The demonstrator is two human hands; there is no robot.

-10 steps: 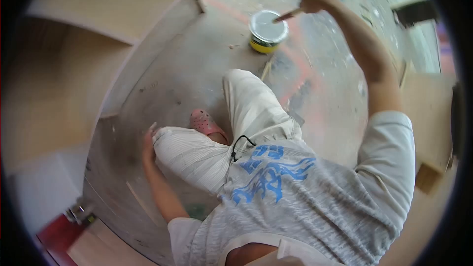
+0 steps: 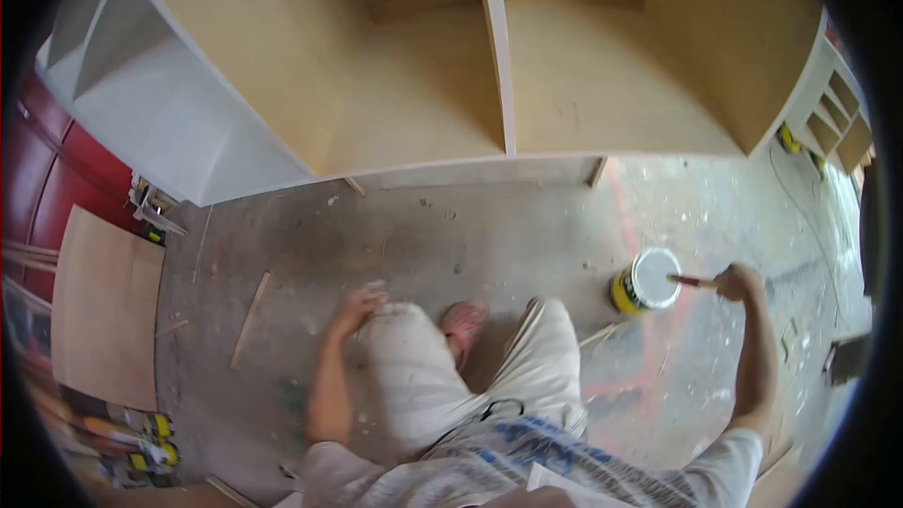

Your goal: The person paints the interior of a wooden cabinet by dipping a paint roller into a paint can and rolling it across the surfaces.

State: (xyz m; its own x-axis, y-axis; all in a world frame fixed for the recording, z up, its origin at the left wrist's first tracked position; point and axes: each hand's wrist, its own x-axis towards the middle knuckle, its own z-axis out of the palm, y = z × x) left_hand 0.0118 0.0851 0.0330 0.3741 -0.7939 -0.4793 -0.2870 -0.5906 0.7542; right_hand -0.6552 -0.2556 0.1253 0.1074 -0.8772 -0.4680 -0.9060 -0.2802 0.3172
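My right hand (image 2: 740,282) grips the handle of a paintbrush (image 2: 694,281). The brush's tip is at the paint in a white-rimmed can (image 2: 657,278), whose outside is yellow and black. Grey-white paint shows across the can's round mouth, and it stands on the floor to the right of my knees. My left hand (image 2: 361,306) rests beside my left knee, its fingers loosely stretched out and nothing in them. Both of my legs are bent in pale trousers, with a pink clog (image 2: 463,320) showing between them.
A wooden cabinet (image 2: 509,99) with open compartments and white edges stands low in front of me. Thin wood strips (image 2: 249,320) lie on the paint-spotted concrete floor (image 2: 527,226). A plywood panel (image 2: 108,310) and yellow-black tools (image 2: 155,456) are at the left.
My view has swung round to face the cabinet, so the can now appears lower and further right. The brush stays in my right hand at the can; my left hand remains by my knee.
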